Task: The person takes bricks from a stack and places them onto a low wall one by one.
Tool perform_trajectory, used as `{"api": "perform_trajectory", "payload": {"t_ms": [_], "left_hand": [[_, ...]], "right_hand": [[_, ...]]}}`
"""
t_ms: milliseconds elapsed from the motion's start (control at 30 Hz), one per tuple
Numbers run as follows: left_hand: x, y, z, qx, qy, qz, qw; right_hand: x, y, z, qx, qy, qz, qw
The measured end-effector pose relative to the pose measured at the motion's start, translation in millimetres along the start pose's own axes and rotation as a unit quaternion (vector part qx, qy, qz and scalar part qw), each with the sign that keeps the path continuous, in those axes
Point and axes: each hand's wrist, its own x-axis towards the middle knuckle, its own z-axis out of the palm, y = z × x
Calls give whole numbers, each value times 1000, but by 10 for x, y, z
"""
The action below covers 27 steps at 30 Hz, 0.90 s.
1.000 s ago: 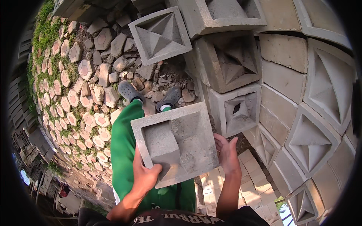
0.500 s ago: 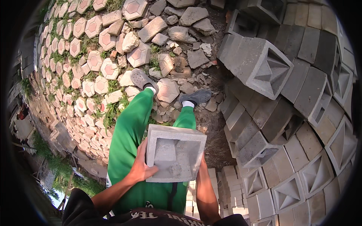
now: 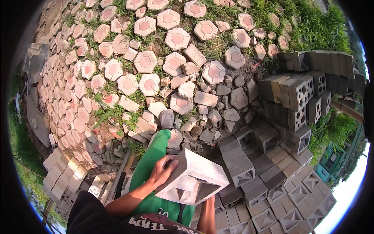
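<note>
In front of my green trousers I hold a pale grey concrete ventilation block (image 3: 200, 167), tilted, with its recessed, divided face turned toward me. My left hand (image 3: 165, 171) grips its left side, thumb and fingers bent against the concrete. My right hand (image 3: 209, 201) is at the lower right of the block, and its fingers are hidden behind it. Just right of the held block lies another hollow block (image 3: 236, 165) on a stack of similar ones.
Stacked concrete blocks (image 3: 269, 210) fill the lower right. Blocks with round holes (image 3: 300, 95) stand farther right. Loose hexagonal pavers (image 3: 177, 39) and broken rubble (image 3: 214, 117) cover the ground ahead, with grass between. Another block pile (image 3: 64, 175) is at the lower left.
My view has swung toward the right, bringing in the holed blocks and grass. The held block has turned and tilted, now showing a side and its divided face. Both arms still carry it.
</note>
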Motion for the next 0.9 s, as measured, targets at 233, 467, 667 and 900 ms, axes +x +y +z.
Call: {"api": "perform_trajectory", "payload": {"t_ms": [233, 467, 667, 900], "left_hand": [[85, 393, -521, -217, 89, 28, 972], [716, 1715, -537, -357, 89, -52, 929], [1696, 2117, -461, -433, 168, 0, 886], [2261, 3058, -446, -382, 208, -2, 901]], "right_hand": [[31, -1093, 1579, -141, -135, -9, 981], [231, -2069, 3185, -182, -262, -7, 948], [504, -3019, 4343, -251, -356, 39, 899], [345, -3949, 5345, -287, -419, 57, 859]]}}
